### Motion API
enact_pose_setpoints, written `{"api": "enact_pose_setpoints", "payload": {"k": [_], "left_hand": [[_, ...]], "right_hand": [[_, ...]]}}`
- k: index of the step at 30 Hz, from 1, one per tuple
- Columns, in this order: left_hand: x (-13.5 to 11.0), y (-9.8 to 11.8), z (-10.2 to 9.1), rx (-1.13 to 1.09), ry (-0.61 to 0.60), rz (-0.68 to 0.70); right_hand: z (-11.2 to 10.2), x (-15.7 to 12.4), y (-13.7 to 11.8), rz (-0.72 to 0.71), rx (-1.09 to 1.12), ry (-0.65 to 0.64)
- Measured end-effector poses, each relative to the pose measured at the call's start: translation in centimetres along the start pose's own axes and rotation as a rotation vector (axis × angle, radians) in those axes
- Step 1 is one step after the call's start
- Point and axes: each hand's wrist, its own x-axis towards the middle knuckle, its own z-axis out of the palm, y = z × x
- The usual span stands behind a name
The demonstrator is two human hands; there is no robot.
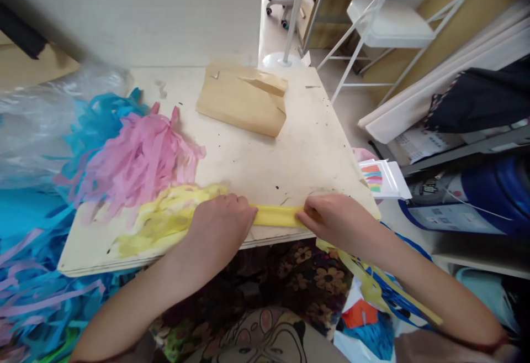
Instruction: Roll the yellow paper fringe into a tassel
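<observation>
While pressed flat | yellow tissue strip (276, 216) folded, fringed | left hand (219, 225), right hand (335, 216) grip clamped on it

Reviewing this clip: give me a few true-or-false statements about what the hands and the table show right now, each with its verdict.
1. Both hands press on a yellow paper strip. True.
2. The left hand holds scissors. False: it rests on the yellow strip.
3. A brown paper envelope lies at the table's far side. True.
4. The pink tissue fringe lies under the right hand. False: it lies left of the left hand.
</observation>
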Motion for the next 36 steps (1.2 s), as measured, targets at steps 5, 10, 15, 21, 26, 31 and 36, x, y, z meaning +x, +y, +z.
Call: {"api": "enact_pose_setpoints", "payload": {"k": [5, 10, 15, 21, 26, 31, 36], "left_hand": [[0.4, 0.1, -0.2, 0.009, -0.057, -0.036], [0.4, 0.1, 0.0, 0.042, -0.025, -0.023], [0.3, 0.3, -0.2, 0.042, -0.032, -0.058], [0.3, 0.4, -0.3, 0.032, -0.076, -0.098], [0.0, 0.8, -0.3, 0.117, 0.059, -0.079], [-0.1, 1.4, -0.1, 0.204, 0.32, -0.035], [-0.5, 1.8, 0.9, 0.184, 0.47, 0.129]], "right_hand": [[-0.2, 0.6, 0.2, -0.006, 0.02, -0.067], [-0.1, 0.7, 0.3, -0.017, 0.03, -0.059], [-0.2, 0.8, 0.1, -0.009, 0.012, -0.055], [0.3, 0.9, 0.4, -0.044, -0.038, -0.032], [-1.4, 1.4, -0.5, 0.019, -0.103, -0.154], [-3.0, 1.9, -4.1, 0.044, -0.322, -0.071], [0.1, 1.3, -7.3, -0.037, -0.391, 0.262]]}}
